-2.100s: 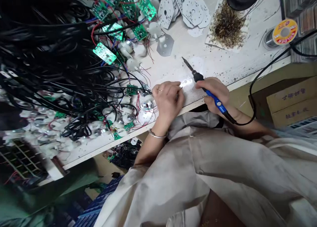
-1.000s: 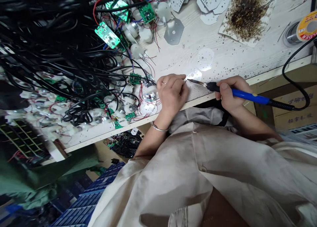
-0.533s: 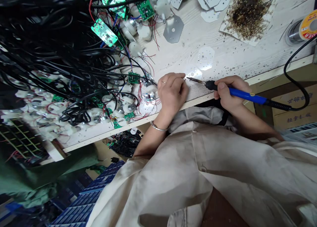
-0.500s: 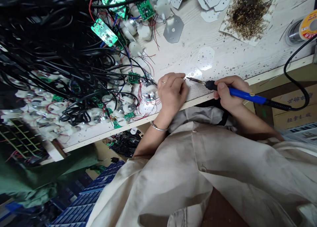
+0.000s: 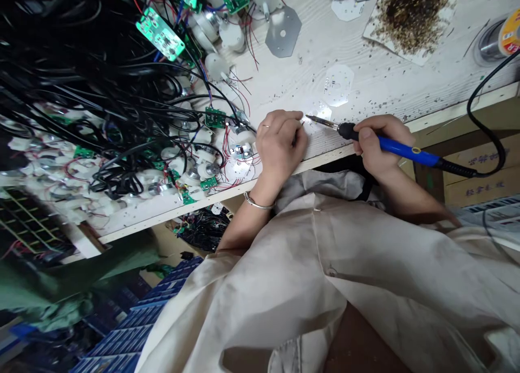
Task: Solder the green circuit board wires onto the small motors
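Observation:
My right hand [image 5: 377, 145] grips a blue-handled soldering iron [image 5: 400, 152], whose tip points left at a small white round LED board [image 5: 323, 114] near the bench's front edge. My left hand [image 5: 280, 145] rests on the bench with its fingers curled and pinched close to the iron's tip; what it pinches is too small to name, maybe a thin wire. A second white LED board [image 5: 338, 84] lies just behind. White housings with red wires [image 5: 239, 145] lie right beside my left hand.
A thick tangle of black cables [image 5: 81, 75] with green circuit boards [image 5: 160, 32] covers the left of the white bench [image 5: 390, 91]. A grey metal plate [image 5: 283, 32], a pad of brown debris [image 5: 410, 10] and a solder spool [image 5: 504, 37] lie at the back. Cardboard boxes [image 5: 479, 172] stand at the right.
The iron swung from pointing up and away to lying level, its tip brought beside my left fingertips. In the last half second both hands hold almost still; the view shifted slightly.

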Demonstrator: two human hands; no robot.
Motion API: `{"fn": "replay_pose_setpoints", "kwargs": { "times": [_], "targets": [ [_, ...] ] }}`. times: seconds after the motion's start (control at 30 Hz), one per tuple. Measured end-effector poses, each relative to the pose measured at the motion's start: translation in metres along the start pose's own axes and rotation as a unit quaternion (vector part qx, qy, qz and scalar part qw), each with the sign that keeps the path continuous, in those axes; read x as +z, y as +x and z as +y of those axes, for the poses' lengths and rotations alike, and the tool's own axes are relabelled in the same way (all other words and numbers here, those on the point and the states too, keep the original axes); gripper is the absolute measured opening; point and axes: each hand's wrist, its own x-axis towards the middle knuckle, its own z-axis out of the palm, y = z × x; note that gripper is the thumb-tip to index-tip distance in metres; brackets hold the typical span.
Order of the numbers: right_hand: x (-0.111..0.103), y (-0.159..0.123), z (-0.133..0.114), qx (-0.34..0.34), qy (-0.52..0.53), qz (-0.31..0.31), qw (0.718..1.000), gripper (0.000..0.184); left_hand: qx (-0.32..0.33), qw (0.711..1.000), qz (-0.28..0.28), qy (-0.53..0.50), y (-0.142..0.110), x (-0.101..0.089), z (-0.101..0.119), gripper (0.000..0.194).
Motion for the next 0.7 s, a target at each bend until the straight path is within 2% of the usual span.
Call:
{"fn": "replay_pose_setpoints", "kwargs": {
  "times": [0.1,0.23,0.53,0.7],
  "targets": [
    [0.007,0.002,-0.001,-0.047,0.001,0.033,0.998,0.024,0.017,1.0,0.016,0.011,0.0,0.0,0.0,0.015],
    [0.011,0.003,-0.002,-0.035,0.033,0.031,0.998,0.024,0.02,0.999,0.015,0.03,0.0,0.002,0.0,0.016],
    [0.012,0.006,-0.005,-0.019,0.012,0.014,1.0,0.032,-0.008,1.0,-0.003,0.014,0.001,0.004,-0.002,0.016],
    [0.015,0.007,-0.003,-0.006,-0.005,0.04,0.999,0.04,-0.005,1.0,0.008,0.029,0.0,0.007,-0.004,0.016]
  ]
}}
